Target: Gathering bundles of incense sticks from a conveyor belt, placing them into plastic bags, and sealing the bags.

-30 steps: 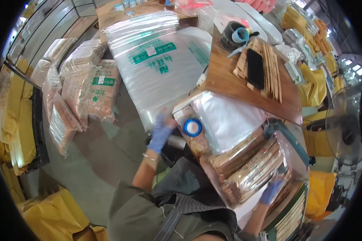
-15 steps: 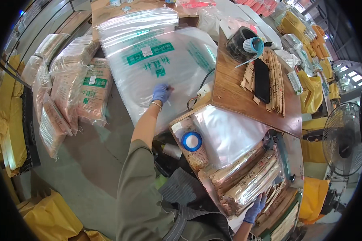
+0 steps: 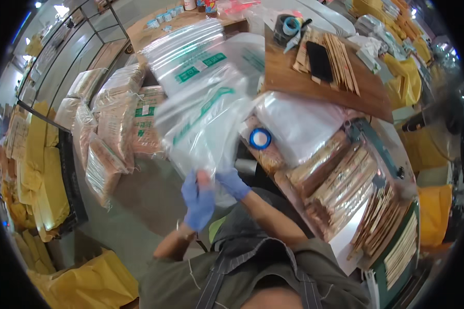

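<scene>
Blue-gloved hands [image 3: 214,193], clear green-printed plastic bag [image 3: 206,123], blue-rimmed tape roll [image 3: 260,138].

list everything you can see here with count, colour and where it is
clear plastic bag: one, see-through with green print, held up in both hands, centre
stack of clear plastic bags: one, clear with green print, behind the held bag
wrapped bundles: several, tan in clear wrap, left on the floor
yellow sacks: many, yellow, far left and lower left
tape roll: one, blue rim, table edge, centre
wooden board: one, brown, upper right
black flat object: one, on the board
packed brown strips: several packs, brown, right table
left hand: blue glove, gripping the bag's lower edge
right hand: blue glove, on the same edge
</scene>
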`<move>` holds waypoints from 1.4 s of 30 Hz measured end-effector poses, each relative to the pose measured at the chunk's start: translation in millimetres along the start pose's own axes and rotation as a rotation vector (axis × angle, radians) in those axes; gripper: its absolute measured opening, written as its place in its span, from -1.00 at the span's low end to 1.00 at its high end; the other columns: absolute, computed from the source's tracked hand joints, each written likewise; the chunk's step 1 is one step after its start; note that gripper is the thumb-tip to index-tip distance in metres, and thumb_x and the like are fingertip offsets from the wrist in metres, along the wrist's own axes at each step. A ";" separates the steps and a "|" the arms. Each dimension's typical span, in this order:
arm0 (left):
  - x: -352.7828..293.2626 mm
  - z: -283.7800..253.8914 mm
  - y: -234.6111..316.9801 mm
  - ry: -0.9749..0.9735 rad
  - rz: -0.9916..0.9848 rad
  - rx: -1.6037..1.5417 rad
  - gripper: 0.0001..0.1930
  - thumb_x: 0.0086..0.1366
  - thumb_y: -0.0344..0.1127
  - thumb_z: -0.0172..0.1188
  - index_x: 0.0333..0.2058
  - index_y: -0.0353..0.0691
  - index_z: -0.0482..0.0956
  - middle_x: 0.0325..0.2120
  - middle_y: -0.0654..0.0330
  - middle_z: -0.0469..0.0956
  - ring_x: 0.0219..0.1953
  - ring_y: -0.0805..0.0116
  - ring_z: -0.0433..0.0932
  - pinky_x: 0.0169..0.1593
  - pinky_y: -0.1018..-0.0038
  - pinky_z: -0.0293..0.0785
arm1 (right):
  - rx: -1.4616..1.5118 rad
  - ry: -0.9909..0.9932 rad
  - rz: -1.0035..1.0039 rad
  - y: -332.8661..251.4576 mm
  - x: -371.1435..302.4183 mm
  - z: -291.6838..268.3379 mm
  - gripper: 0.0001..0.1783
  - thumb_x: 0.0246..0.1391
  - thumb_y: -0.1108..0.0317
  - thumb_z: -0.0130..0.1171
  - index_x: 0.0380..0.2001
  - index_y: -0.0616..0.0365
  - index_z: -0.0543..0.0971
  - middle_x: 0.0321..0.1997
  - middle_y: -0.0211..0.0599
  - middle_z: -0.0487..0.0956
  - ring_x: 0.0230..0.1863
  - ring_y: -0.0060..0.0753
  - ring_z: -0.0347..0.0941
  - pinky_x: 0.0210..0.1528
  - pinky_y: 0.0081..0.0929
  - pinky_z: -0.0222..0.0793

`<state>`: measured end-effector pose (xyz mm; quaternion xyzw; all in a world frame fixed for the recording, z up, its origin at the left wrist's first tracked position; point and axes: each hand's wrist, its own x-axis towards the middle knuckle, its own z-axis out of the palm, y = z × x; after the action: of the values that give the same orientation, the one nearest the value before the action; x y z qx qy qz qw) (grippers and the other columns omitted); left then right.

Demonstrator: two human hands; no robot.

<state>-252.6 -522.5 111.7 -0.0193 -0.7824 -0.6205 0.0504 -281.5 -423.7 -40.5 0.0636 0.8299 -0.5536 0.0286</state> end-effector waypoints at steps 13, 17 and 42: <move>-77.7 -16.4 19.9 0.066 0.207 0.196 -0.65 0.16 -0.30 0.04 -0.11 -0.35 0.34 -0.30 0.18 0.35 -0.27 0.41 0.34 -0.18 0.47 0.37 | -0.506 -0.454 -0.140 8.4 -200.0 -70.3 -0.27 -0.11 0.26 0.10 0.17 0.05 0.10 0.04 0.07 0.30 -0.21 0.08 0.42 -0.19 -0.21 0.36; -68.9 -2.7 17.5 -0.528 0.825 1.188 -0.53 0.10 -0.27 0.02 0.02 -0.25 0.29 -0.06 0.13 0.33 -0.02 0.23 0.26 0.13 0.35 0.14 | -0.554 -0.306 0.039 -10.9 -218.1 -64.6 0.00 -0.20 0.18 0.18 0.26 -0.07 -0.16 0.15 0.20 0.14 -0.14 0.11 0.40 -0.12 -0.18 0.35; 12.1 63.7 53.4 -1.387 1.066 1.112 -0.84 0.15 -0.35 -0.05 -0.29 -0.19 0.45 -0.21 0.05 0.46 -0.49 0.16 0.50 -0.40 0.28 0.42 | -0.145 1.183 0.692 54.5 -208.5 -335.4 -0.43 -0.19 0.20 0.27 -0.18 0.37 0.34 -0.30 -0.01 0.48 -0.27 -0.20 0.44 -0.26 -0.30 0.36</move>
<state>-263.2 -448.7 150.4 -0.6901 -0.7055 0.0784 -0.1411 -59.8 -109.0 63.4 0.6142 0.6728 -0.3280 -0.2501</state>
